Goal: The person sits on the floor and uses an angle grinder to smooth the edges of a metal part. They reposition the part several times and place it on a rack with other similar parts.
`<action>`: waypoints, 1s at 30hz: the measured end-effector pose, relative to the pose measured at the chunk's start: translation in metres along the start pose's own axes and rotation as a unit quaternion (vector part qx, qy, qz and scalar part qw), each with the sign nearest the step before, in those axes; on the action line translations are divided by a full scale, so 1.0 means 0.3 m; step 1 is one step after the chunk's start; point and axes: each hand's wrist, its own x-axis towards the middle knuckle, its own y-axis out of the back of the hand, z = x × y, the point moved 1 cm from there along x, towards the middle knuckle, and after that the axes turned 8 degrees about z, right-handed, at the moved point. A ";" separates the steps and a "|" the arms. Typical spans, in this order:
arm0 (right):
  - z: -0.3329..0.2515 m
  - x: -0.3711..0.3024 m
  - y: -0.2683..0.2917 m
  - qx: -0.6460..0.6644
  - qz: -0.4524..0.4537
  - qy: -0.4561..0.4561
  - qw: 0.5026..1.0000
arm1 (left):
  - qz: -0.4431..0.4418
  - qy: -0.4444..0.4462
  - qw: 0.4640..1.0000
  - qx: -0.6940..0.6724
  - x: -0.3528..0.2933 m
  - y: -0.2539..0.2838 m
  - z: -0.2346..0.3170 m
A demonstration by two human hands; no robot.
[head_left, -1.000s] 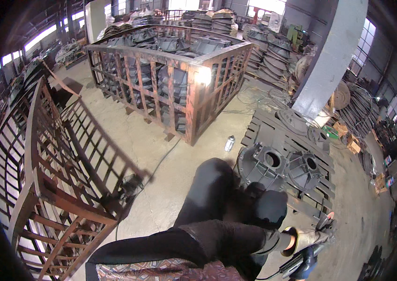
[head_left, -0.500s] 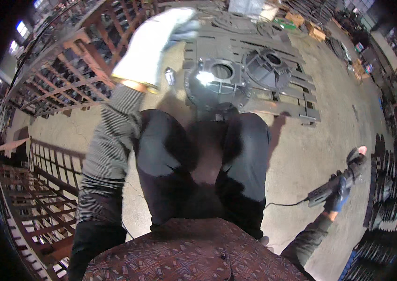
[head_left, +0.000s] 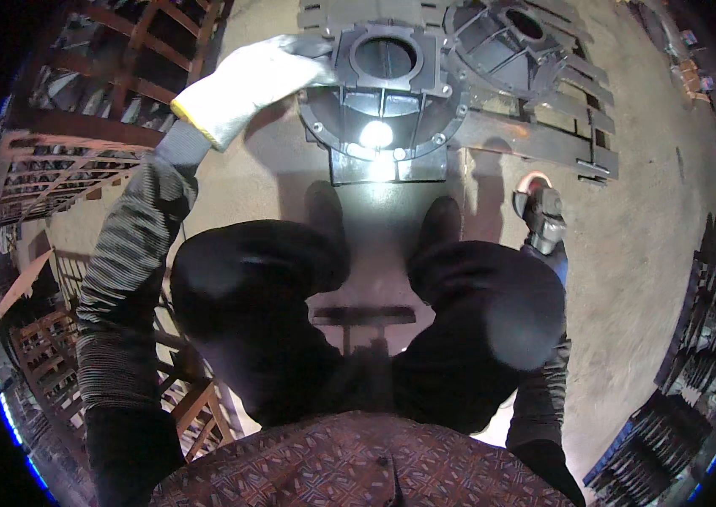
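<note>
Close beside housing [head_left: 382,103]: second casting [head_left: 497,55]; leftward, rusty crate [head_left: 79,127].

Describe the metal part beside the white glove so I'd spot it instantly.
Find the slatted pallet across the top of the picture. At its near edge sits the left-hand dark casting, broad-flanged with a round opening. Unlike its right-hand neighbour, it carries a bright light spot and has the gloved left hand beside it.

Housing [head_left: 421,106], top ctr: cast metal, matt w/ bright glare on lower rim. Grinder [head_left: 547,218], rt of ctr: shiny, metal-looking head. L glove [head_left: 252,78]: matt cloth. Crate [head_left: 79,127], upper L: rough, rusty-looking metal. Floor [head_left: 628,220]: matt, concrete-like. Shirt [head_left: 307,460], btm ctr: matt cloth; trousers [head_left: 493,313]: smooth cloth, slight sheen.
</note>
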 end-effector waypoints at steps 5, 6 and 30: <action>-0.120 0.055 -0.193 0.129 -0.167 -0.008 0.977 | 0.014 0.201 0.970 -0.136 0.270 -0.234 0.115; -0.150 0.056 -0.214 0.098 -0.189 -0.033 0.977 | 0.011 0.191 0.971 -0.141 0.314 -0.276 0.125; -0.447 0.047 -0.426 -0.122 -0.375 0.093 0.914 | 0.105 0.034 0.987 -0.118 0.370 -0.590 0.199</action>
